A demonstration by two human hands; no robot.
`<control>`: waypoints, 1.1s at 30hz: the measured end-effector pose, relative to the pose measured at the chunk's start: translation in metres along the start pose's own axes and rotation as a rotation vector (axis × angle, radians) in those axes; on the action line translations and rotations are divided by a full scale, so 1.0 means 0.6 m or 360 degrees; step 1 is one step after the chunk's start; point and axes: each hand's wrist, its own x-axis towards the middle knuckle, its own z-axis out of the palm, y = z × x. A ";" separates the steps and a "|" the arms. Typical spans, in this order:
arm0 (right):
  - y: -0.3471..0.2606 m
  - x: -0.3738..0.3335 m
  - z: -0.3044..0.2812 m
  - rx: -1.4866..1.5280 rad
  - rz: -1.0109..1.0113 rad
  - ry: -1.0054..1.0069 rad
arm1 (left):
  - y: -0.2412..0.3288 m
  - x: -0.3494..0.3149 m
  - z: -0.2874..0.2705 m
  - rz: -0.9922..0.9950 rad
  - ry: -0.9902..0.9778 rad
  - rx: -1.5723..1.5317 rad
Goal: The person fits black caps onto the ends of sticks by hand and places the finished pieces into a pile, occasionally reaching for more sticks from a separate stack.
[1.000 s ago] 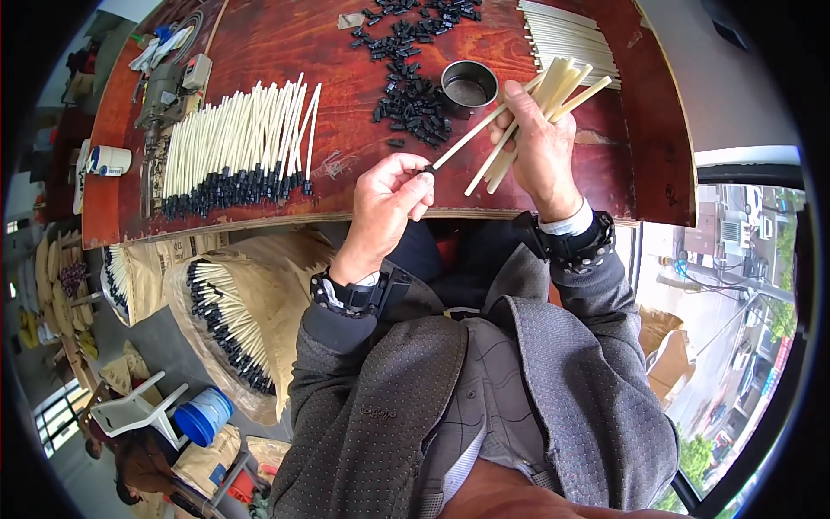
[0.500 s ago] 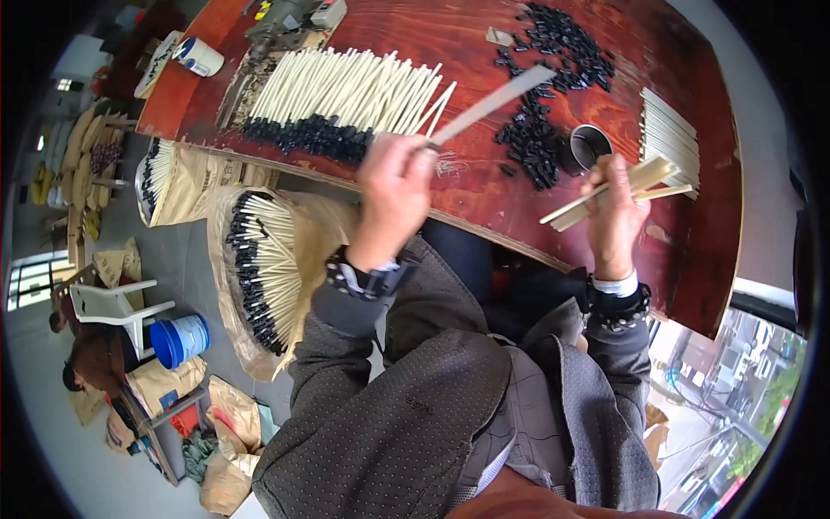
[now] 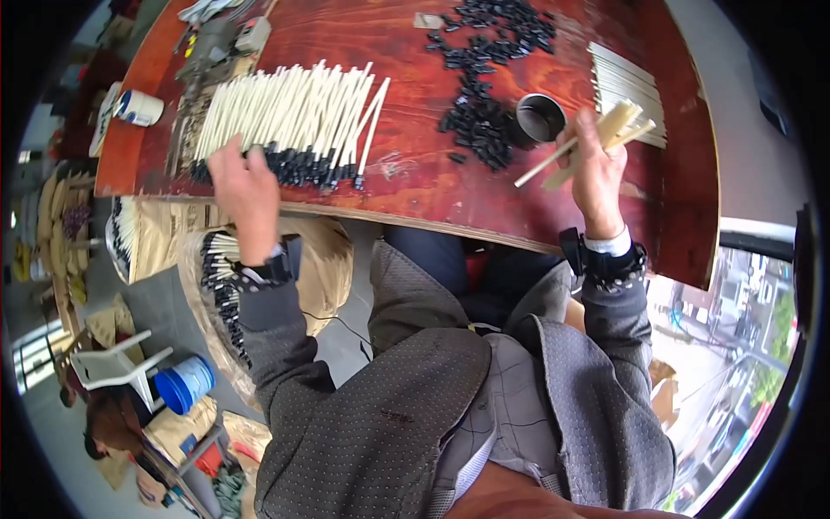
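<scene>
My left hand (image 3: 245, 189) is at the left end of a row of cream sticks (image 3: 290, 108) with black caps (image 3: 298, 166) on their near ends. Its fingers are partly spread over the capped ends, and no object shows in its grasp. A bundle of bare cream sticks (image 3: 616, 130) is gripped in my right hand (image 3: 596, 173), one of them poking out to the left. Just left of that hand stands a round dark metal cup (image 3: 541, 118). Loose black caps (image 3: 480, 121) lie in a heap beside the cup.
Bare cream sticks (image 3: 629, 91) lie at the right of the red wooden table (image 3: 406, 186). A vise-like tool (image 3: 212, 39) and a white container (image 3: 140, 108) are at the left. Below the table edge, an open sack (image 3: 324, 268) holds capped sticks. A blue bucket (image 3: 183, 385) stands farther left.
My left hand has moved left to the capped ends, and the long pale strip it held no longer shows in it. The right hand keeps its bundle. The whole view has shifted.
</scene>
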 end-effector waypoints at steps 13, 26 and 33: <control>0.016 -0.026 -0.060 0.0037 0.0078 0.0106 | 0.297 -0.100 0.118 0.0621 -0.0787 -0.0922; 0.013 0.073 -0.033 -0.1039 -0.1081 0.0116 | 0.296 -0.089 0.090 0.0523 -0.1174 -0.0944; 0.017 0.066 -0.025 -0.1044 -0.1097 0.0065 | 0.293 -0.083 0.084 0.0553 -0.1232 -0.0986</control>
